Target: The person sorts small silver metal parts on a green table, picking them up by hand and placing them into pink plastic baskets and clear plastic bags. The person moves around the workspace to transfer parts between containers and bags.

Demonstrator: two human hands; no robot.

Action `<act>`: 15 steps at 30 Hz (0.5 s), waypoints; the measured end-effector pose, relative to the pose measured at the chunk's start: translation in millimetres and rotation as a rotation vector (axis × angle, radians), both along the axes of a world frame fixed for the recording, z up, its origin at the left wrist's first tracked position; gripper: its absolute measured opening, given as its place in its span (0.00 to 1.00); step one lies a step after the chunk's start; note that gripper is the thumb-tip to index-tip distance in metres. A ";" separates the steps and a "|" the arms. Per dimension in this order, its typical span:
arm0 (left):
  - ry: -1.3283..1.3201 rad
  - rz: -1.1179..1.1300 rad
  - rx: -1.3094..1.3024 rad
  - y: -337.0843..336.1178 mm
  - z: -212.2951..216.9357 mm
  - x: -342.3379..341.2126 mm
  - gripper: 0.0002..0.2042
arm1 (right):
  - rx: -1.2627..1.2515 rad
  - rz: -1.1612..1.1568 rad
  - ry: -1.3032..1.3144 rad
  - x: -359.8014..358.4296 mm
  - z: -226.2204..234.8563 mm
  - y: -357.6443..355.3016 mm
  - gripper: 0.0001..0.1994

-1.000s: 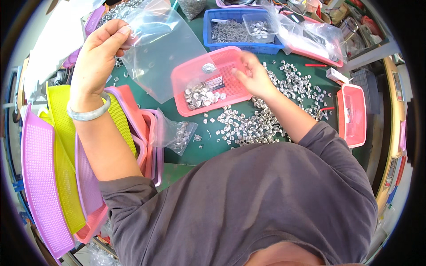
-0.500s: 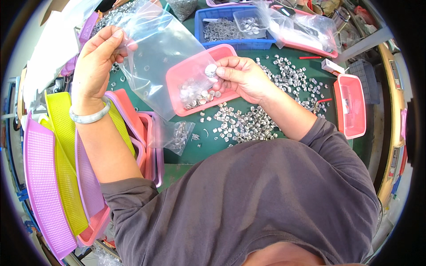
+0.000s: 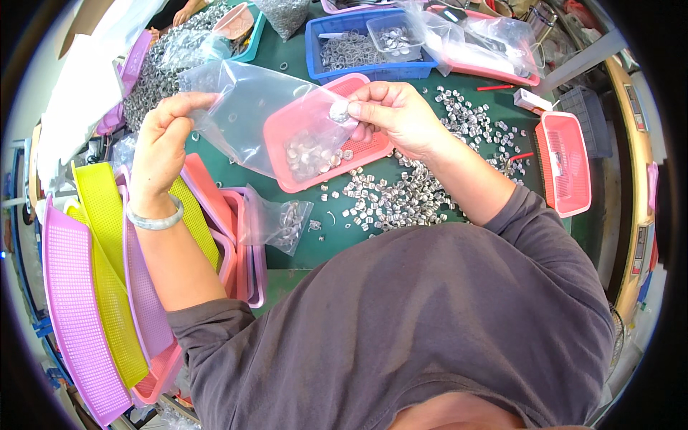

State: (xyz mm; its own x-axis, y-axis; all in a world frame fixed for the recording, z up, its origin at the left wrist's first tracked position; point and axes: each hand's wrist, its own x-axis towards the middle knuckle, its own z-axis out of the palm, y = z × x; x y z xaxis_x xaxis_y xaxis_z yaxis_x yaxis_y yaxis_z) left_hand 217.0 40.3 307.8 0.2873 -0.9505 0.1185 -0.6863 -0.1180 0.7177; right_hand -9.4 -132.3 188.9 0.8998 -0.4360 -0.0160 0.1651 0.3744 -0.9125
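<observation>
A clear plastic bag (image 3: 247,107) is stretched between my two hands above the table. My left hand (image 3: 163,147) is at its left edge, the index finger stretched along the film and the other fingers curled. My right hand (image 3: 401,118) pinches a round silvery disc (image 3: 339,110) between thumb and fingers, close against the bag's right corner. Whether the disc is inside or outside the film I cannot tell. Below the bag sits a pink plastic basket (image 3: 275,163), partly seen through it, with several round silvery pieces (image 3: 315,159) in it.
Many small silvery metal pieces (image 3: 401,197) are spread over the green table (image 3: 308,251). A small filled bag (image 3: 276,221) lies near stacked baskets (image 3: 79,308) at left. A blue bin (image 3: 373,74) stands behind; another pink basket (image 3: 566,165) is at right. Another person's hand (image 3: 188,11) shows far left.
My left hand has come down and toward me, its index finger now straightened along the bag. The bag hangs lower and flatter. My right hand has stayed nearly in place with the disc.
</observation>
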 end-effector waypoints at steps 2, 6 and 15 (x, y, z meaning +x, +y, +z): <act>0.181 0.035 0.052 0.0 -1.2 -0.7 0.17 | 0.009 0.011 0.001 -0.6 0.5 -0.8 0.08; 0.250 0.173 0.027 2.7 -8.2 2.2 0.13 | 0.056 0.017 -0.013 0.3 -4.4 -2.3 0.08; 0.386 0.304 0.033 13.8 -11.9 -2.8 0.05 | 0.005 0.047 0.067 3.7 -9.9 -6.8 0.06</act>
State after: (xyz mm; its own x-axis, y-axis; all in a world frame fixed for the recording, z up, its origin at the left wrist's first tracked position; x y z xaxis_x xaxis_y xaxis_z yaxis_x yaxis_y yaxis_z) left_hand 214.2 54.0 295.8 0.5693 -0.8182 -0.0805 -0.3017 -0.2991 0.9053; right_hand -5.7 -139.1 179.1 0.9163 -0.3927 -0.0790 0.0858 0.3851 -0.9189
